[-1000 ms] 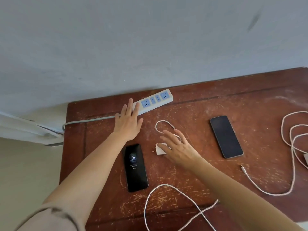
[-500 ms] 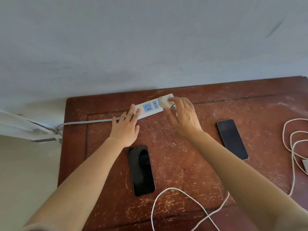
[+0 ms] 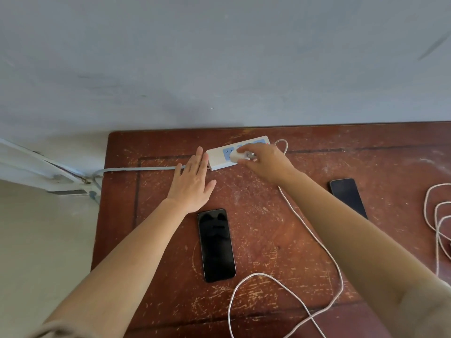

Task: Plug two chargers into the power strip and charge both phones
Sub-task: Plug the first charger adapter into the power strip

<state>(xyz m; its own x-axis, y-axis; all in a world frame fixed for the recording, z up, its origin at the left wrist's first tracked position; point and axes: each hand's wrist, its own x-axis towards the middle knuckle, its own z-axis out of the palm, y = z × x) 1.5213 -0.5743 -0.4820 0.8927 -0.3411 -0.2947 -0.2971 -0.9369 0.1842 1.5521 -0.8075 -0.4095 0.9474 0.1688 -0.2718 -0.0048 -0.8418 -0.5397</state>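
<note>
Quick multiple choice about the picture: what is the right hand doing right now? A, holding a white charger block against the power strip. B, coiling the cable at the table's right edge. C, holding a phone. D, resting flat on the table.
A: the right hand pinches the white charger block on top of the power strip, while both phones lie untouched on the table.

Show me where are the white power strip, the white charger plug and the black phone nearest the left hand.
white power strip [image 3: 217, 157]: head view, bare left end of its top.
white charger plug [image 3: 236, 156]: head view, its visible left face.
black phone [image 3: 216, 245]: head view, middle of its dark screen.
</note>
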